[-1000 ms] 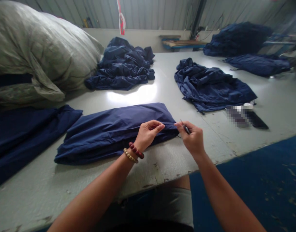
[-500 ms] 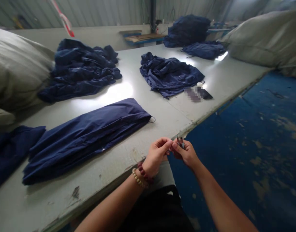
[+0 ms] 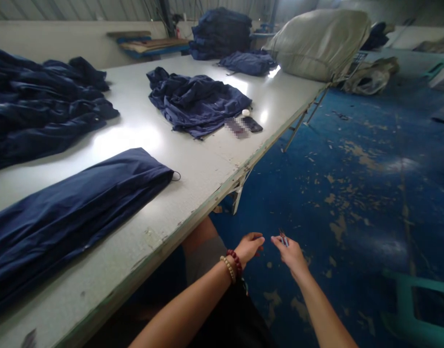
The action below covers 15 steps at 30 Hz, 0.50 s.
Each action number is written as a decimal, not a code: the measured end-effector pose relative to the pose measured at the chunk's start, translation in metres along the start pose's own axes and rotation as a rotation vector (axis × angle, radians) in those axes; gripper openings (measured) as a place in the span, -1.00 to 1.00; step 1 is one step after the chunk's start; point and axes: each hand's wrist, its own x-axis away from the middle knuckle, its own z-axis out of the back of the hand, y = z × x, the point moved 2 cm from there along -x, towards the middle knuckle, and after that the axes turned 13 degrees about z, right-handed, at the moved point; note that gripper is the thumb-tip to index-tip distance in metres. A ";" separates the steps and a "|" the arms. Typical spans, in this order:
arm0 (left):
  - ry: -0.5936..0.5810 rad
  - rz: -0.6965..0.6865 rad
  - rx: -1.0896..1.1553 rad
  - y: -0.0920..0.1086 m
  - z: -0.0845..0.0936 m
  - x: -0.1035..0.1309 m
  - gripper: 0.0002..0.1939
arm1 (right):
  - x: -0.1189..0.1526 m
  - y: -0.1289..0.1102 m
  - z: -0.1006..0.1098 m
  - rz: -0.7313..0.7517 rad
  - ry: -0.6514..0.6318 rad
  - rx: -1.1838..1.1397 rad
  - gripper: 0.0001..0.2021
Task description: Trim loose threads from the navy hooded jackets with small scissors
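Observation:
Out past the table edge, above the floor, my left hand (image 3: 249, 248) has its thumb and fingers pressed together in a pinch. Whatever may be between them is too small to make out. A small gap to the right, my right hand (image 3: 290, 253) is closed around thread snips (image 3: 284, 238), their metal tips pointing up. Nearest on the table lies a folded navy garment (image 3: 84, 193) with a thin cord loop (image 3: 176, 176) at its right end. Neither hand touches it.
A crumpled navy garment (image 3: 200, 101) lies mid-table beside a dark flat object (image 3: 252, 124) and a small white item (image 3: 245, 112). More navy cloth (image 3: 44, 106) is heaped left. A big pale sack (image 3: 319, 43) rests far right. A green stool (image 3: 403, 304) stands on the blue floor.
My view has swung right. My hands, together before over the table's edge, are now apart and farther out over the floor. The snips stay in my right hand.

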 end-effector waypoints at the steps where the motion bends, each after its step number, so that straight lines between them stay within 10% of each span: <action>1: -0.006 -0.010 -0.001 0.001 0.001 0.000 -0.57 | 0.000 -0.005 -0.004 0.013 -0.018 -0.006 -0.38; 8: 0.058 -0.224 0.083 0.026 0.034 0.036 -0.66 | 0.000 -0.073 -0.057 0.190 -0.167 -0.089 -0.40; 15: 0.316 -0.750 -0.045 0.047 0.122 0.196 -0.47 | 0.012 -0.181 -0.131 0.536 -0.355 -0.116 -0.58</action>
